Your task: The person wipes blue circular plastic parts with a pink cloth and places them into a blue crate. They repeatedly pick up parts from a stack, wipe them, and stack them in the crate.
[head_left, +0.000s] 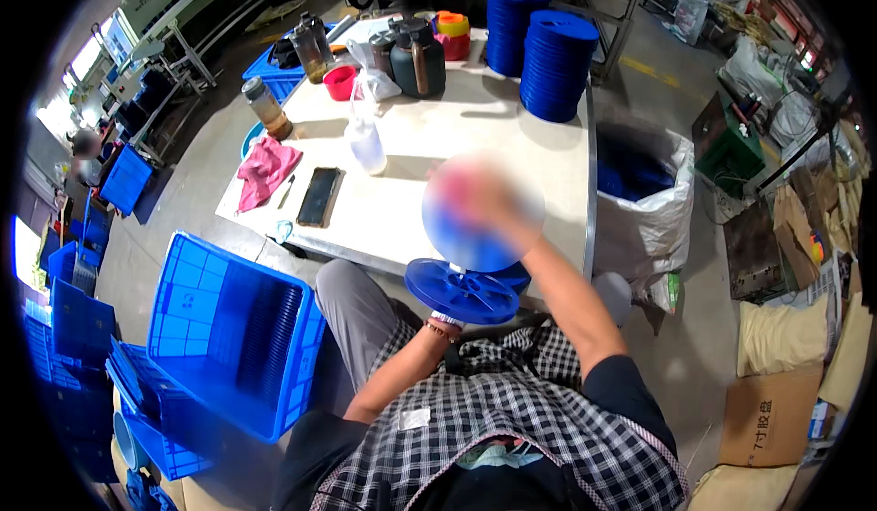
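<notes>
I sit at a metal-edged, white-topped table (512, 136) on a grey floor (671, 365), bright windows (88, 56) glowing to my left.

Through my feed I see the pale tabletop (315, 148) carrying two blue reel stacks (557, 68), a dark jug (418, 63), a red cup (341, 84), a squeeze bottle (367, 148), a dark phone (319, 198) and a pink cloth (267, 173).
</notes>
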`<state>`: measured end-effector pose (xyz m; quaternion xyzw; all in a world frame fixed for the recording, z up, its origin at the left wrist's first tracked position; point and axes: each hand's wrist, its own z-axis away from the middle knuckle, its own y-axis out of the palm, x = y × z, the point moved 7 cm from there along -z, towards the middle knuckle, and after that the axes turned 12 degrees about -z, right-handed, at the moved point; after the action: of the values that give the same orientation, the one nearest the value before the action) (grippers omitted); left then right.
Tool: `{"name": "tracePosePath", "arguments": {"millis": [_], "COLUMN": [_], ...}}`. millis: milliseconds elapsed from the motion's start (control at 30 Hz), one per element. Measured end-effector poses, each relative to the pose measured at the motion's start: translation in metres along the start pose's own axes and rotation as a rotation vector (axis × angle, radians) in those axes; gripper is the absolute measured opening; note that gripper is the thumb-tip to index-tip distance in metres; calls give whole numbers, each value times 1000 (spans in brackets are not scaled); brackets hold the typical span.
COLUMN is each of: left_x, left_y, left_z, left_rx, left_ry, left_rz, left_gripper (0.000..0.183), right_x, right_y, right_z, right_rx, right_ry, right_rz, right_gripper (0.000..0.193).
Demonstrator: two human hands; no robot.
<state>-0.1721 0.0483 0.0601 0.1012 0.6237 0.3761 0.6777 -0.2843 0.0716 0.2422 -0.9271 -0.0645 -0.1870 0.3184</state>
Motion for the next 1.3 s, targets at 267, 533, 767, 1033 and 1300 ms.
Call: {"name": "tracePosePath", "arguments": {"millis": [267, 533, 767, 1033, 1300], "left_x": [-34, 44, -25, -65, -26], "left_y": [19, -44, 22, 43, 35], "left_z": [9, -17, 16, 19, -7], "left_rx": [-80, 56, -32, 49, 203], "left_ry": [188, -71, -17, 342, -45], "left_rz": [-226, -28, -254, -287, 1], "left_gripper": [26, 55, 35, 55, 53], "right_x": [-54, -44, -57, -15, -28], "right_y": [-58, -58, -43, -68, -139], "right_z": [98, 35, -24, 33, 66], "right_rx": [-270, -16, 3, -72, -265], "right_ry": [463, 268, 377, 139, 222], "right_rz": [-141, 43, 107, 52, 164], "right_gripper": [24, 21, 18, 24, 46]}}
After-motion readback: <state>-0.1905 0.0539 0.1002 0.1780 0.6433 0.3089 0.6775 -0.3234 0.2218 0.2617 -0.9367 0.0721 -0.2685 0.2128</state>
